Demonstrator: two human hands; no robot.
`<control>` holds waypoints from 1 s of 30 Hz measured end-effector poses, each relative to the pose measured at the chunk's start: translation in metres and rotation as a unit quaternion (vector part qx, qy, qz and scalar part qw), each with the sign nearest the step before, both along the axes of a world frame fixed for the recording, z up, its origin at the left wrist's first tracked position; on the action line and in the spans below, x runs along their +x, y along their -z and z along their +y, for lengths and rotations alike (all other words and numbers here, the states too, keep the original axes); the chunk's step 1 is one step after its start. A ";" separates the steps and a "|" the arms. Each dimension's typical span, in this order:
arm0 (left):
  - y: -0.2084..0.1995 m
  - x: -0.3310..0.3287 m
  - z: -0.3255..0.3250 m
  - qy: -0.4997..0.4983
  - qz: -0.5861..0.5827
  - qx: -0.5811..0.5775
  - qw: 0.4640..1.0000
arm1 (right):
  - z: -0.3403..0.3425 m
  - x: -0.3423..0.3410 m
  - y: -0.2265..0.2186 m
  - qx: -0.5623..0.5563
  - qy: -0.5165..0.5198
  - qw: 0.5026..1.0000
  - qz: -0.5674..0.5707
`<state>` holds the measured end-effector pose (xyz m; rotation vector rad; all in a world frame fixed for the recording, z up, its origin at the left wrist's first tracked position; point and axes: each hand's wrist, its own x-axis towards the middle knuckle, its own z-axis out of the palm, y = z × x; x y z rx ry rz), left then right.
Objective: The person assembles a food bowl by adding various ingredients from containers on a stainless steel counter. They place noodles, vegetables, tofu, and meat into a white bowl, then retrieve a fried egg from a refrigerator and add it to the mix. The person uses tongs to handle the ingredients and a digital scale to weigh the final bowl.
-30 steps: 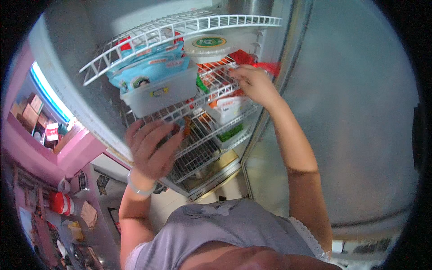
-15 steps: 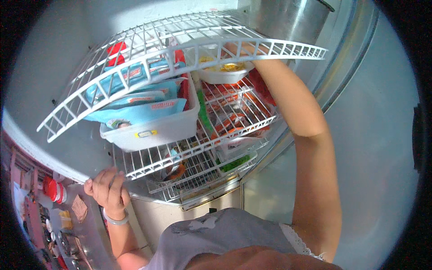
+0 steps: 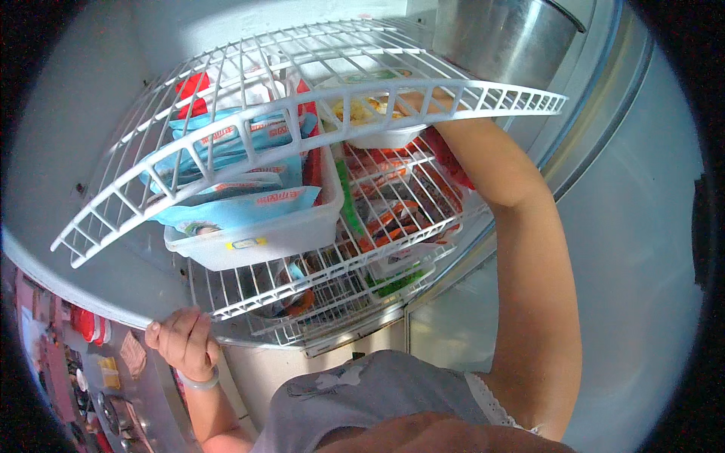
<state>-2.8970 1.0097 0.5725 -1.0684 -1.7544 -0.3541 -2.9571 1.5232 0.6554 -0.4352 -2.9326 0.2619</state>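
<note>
My left hand [image 3: 183, 343] is curled round the front edge [image 3: 113, 312] of the fridge cabinet, at the lower left. Under the top white wire shelf [image 3: 332, 130] my right hand [image 3: 430, 104] reaches in over a white plastic tray [image 3: 387, 139] of yellow food. Shelf bars cross that hand, so its fingers are mostly hidden and I cannot tell if they grip the tray. Left of the tray, a white plastic bin [image 3: 264, 249] holds several light-blue packets [image 3: 242, 209]. Tray and bin both rest on the second wire shelf [image 3: 291, 281].
A large metal pot [image 3: 506, 41] stands on the top shelf at right. Orange-and-dark packages [image 3: 393, 219] lie below the tray, with a green-filled container [image 3: 399, 281] lower down. The fridge door [image 3: 627, 249] stands open at right. A counter with kitchenware [image 3: 124, 411] is at lower left.
My right hand has reached deeper over the tray of yellow food. The view has shifted slightly, so the shelves sit lower. My left hand keeps its hold on the edge.
</note>
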 end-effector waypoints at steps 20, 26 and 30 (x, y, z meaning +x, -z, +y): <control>-0.003 -0.001 0.006 -0.005 0.026 -0.011 1.000 | 0.002 0.000 0.005 -0.139 -0.014 0.990 0.034; -0.003 0.001 0.005 0.008 0.022 -0.006 1.000 | 0.015 0.000 -0.003 -0.337 -0.035 0.939 0.061; -0.003 0.000 0.004 0.007 0.037 -0.004 0.999 | 0.022 0.004 -0.005 -0.552 -0.077 0.829 0.033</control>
